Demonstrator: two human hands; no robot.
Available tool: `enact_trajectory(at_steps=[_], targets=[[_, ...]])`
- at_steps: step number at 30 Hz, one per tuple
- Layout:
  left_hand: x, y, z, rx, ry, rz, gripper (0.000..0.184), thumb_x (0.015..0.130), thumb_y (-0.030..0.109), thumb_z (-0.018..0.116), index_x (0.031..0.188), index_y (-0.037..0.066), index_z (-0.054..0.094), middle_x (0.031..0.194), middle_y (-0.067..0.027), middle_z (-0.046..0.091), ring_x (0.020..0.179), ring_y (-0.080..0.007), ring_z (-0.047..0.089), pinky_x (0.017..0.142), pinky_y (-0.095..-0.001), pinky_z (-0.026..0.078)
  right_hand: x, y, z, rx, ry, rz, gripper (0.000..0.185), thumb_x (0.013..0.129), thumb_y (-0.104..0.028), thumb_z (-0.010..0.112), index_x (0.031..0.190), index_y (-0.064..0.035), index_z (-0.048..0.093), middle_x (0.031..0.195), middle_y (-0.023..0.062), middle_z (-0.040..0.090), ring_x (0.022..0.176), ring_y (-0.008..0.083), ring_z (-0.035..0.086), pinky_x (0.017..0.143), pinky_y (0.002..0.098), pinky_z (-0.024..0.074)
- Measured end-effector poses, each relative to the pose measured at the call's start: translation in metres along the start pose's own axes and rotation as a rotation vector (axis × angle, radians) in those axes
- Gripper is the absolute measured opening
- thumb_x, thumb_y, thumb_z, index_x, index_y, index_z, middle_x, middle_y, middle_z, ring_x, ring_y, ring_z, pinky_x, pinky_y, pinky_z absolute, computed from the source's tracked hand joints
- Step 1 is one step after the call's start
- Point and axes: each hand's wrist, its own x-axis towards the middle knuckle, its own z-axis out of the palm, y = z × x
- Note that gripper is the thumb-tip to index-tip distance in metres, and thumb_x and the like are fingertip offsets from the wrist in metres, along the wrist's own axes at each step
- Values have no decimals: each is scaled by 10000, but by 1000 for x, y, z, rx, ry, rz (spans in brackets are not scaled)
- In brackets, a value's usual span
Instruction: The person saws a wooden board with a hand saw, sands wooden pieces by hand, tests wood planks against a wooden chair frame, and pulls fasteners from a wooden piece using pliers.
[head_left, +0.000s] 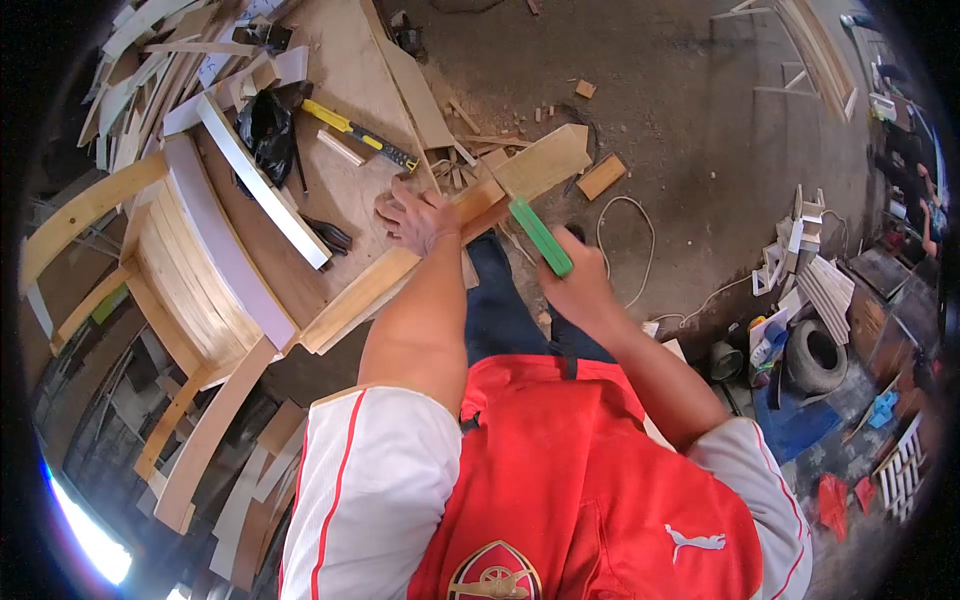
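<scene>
1. Head view: wooden piece point(548, 162) is extended past the bench point(345, 60), presumably for clearance.
2. It is seemingly steadied by the spread left hand point(415, 217).
3. The green handle point(540, 237) is gripped by the right hand point(578, 278).

handle point(541, 238): green | shirt point(560, 430): red | sleeves point(400, 450): white, red-striped | bag point(266, 130): black
</scene>
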Motion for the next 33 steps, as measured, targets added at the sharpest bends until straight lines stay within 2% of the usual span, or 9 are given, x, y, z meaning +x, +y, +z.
enact_trajectory(at_steps=[6, 9, 12, 16, 19, 22, 25, 28, 33], targets=[[3, -1, 3, 2, 4, 0, 621, 927, 338, 574, 1524, 256, 425, 1604, -177, 310, 1504, -400, 258, 1148, -579, 288, -40, -12, -23, 1, 15, -63, 159, 877, -88, 709, 950, -63, 569, 763, 238, 652, 775, 491, 659, 625, 543, 515], [-3, 0, 0, 11, -8, -14, 626, 928, 343, 581, 1526, 258, 420, 1604, -182, 308, 1500, -399, 260, 1147, -580, 288, 5, 6, 10, -33, 26, -111, 156, 874, -87, 714, 960, -71, 584, 765, 233, 658, 757, 477, 668, 617, 537, 524], [2, 2, 2, 19, -1, 6, 633, 928, 339, 584, 1531, 259, 408, 1602, -193, 305, 1489, -401, 276, 1139, -586, 296, -34, -12, -18, 0, -1, -4, 159, 867, -81, 712, 968, -67, 590, 764, 242, 654, 755, 477, 668, 616, 544, 521], [0, -2, 1, 16, -11, 12, 638, 925, 339, 584, 1531, 256, 405, 1597, -196, 307, 1472, -402, 300, 1128, -591, 308, -63, -7, -34, -41, 32, -91, 163, 861, -71, 699, 964, -58, 574, 765, 254, 651, 774, 483, 664, 620, 555, 504], [0, -4, 8, 49, 53, 25, 607, 936, 393, 553, 1513, 247, 434, 1543, -157, 359, 1433, -384, 340, 1123, -577, 316, 2, 10, 4, 0, 11, -39, 174, 857, -74, 702, 995, -71, 596, 789, 244, 659, 782, 483, 665, 638, 553, 512], [0, -4, 9, 56, 38, 15, 608, 938, 392, 550, 1516, 241, 434, 1534, -158, 368, 1429, -383, 344, 1120, -574, 323, -10, 8, -2, -3, 2, -29, 166, 860, -82, 702, 988, -64, 597, 796, 245, 655, 794, 490, 658, 652, 560, 508], [2, -8, 11, 57, 67, 42, 618, 937, 391, 554, 1522, 235, 428, 1527, -153, 376, 1435, -377, 338, 1116, -571, 330, -59, -17, -33, -4, 21, -53, 156, 868, -88, 698, 950, -42, 573, 782, 257, 643, 808, 499, 648, 653, 570, 491], [0, -4, 5, 5, 19, 11, 646, 915, 350, 580, 1530, 256, 406, 1595, -189, 315, 1488, -409, 273, 1152, -580, 292, -42, 2, -25, 9, -14, -39, 165, 873, -94, 703, 934, -41, 559, 782, 256, 641, 799, 498, 649, 644, 562, 495], [1, -3, 2, -25, -16, 6, 641, 916, 344, 577, 1527, 257, 405, 1597, -184, 307, 1503, -408, 240, 1164, -588, 265, -13, 7, 1, 10, 32, -61, 177, 866, -108, 713, 957, -51, 572, 783, 246, 643, 804, 495, 653, 631, 552, 496]])
